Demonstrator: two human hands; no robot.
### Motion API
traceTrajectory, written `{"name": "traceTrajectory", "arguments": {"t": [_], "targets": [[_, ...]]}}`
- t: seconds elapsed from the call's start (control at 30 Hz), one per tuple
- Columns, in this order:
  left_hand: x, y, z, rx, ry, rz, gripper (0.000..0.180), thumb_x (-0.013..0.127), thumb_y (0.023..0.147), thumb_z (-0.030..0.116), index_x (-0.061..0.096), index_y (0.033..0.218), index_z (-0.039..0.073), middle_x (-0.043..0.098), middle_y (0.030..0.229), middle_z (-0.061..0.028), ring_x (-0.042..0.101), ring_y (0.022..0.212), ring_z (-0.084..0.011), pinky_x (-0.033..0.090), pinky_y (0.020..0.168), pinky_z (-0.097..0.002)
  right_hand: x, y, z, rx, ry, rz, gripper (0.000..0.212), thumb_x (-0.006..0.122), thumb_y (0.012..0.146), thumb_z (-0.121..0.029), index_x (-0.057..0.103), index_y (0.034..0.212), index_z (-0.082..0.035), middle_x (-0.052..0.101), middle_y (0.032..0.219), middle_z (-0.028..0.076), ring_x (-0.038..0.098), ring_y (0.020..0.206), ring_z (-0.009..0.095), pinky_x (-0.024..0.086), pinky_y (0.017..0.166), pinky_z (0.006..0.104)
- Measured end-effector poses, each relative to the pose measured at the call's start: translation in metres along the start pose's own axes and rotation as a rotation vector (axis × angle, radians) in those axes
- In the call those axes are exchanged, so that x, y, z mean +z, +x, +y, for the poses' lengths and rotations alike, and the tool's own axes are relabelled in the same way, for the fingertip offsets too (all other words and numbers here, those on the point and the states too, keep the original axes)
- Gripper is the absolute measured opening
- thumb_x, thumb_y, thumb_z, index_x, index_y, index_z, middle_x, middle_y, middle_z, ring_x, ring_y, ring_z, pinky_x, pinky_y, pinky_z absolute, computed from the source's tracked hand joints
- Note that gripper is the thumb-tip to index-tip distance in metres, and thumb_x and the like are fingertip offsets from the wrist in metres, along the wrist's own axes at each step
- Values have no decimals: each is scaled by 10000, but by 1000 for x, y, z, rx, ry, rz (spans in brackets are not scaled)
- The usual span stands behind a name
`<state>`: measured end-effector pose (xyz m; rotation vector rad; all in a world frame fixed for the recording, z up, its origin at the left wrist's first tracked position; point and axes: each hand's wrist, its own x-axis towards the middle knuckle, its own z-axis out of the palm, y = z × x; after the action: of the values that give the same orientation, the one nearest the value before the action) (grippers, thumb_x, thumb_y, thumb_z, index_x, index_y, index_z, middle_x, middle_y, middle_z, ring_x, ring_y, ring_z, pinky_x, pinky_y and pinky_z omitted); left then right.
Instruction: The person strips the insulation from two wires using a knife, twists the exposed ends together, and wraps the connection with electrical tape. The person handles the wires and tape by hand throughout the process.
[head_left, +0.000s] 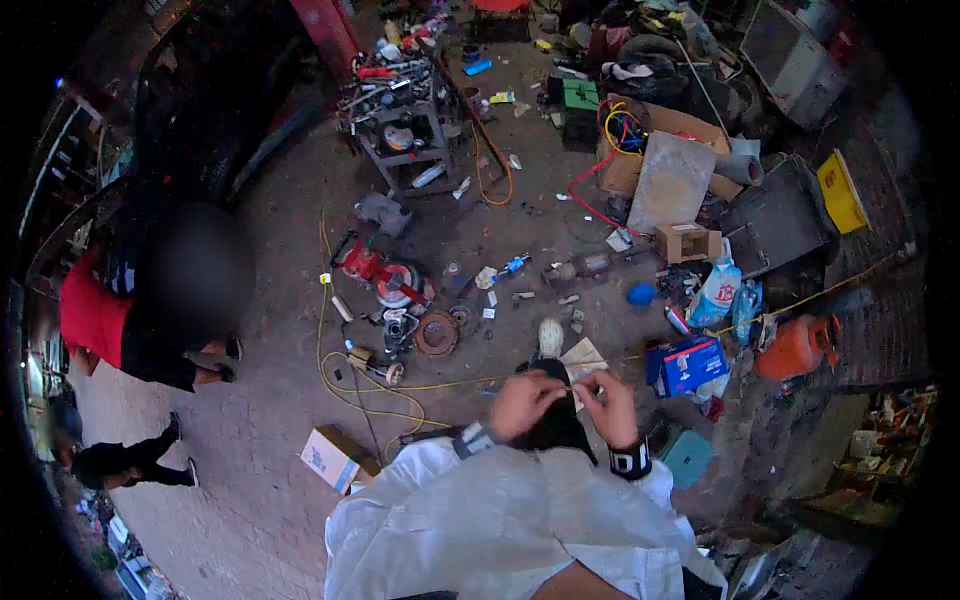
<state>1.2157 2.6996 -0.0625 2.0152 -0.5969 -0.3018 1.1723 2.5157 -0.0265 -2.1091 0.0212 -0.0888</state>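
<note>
My left hand and my right hand are held close together in front of my body, above my dark trousers. The fingertips of both are pinched and nearly meet. Whatever is between them, if anything, is too small to make out. Just beyond, my light shoe stands on the floor beside a flat piece of cardboard. A thin yellow hose runs across the floor behind my hands.
To the right lie a blue box, an orange container and a teal case. A red machine and a tool cart stand ahead left. A cardboard box sits near left. Two people are at the left, one in a red top.
</note>
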Motion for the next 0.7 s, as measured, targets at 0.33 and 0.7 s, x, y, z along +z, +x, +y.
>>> {"name": "traceTrajectory", "arguments": {"t": [0.33,0.7], "targets": [[-94,254,-3,-45,-4,97,177,714,811,169,716,926,35,653,809,-139,620,738,-309,478,653,-382,-74,323,40,134,371,-635,136,664,870,-115,631,858,16,620,750,23,565,720,87,456,643,264],[-204,481,-85,-95,-17,351,194,699,829,176,711,950,25,640,795,-145,620,727,-297,467,643,-363,-42,603,45,103,377,-514,145,668,872,-121,662,913,18,644,774,38,599,724,98,466,671,269]]}}
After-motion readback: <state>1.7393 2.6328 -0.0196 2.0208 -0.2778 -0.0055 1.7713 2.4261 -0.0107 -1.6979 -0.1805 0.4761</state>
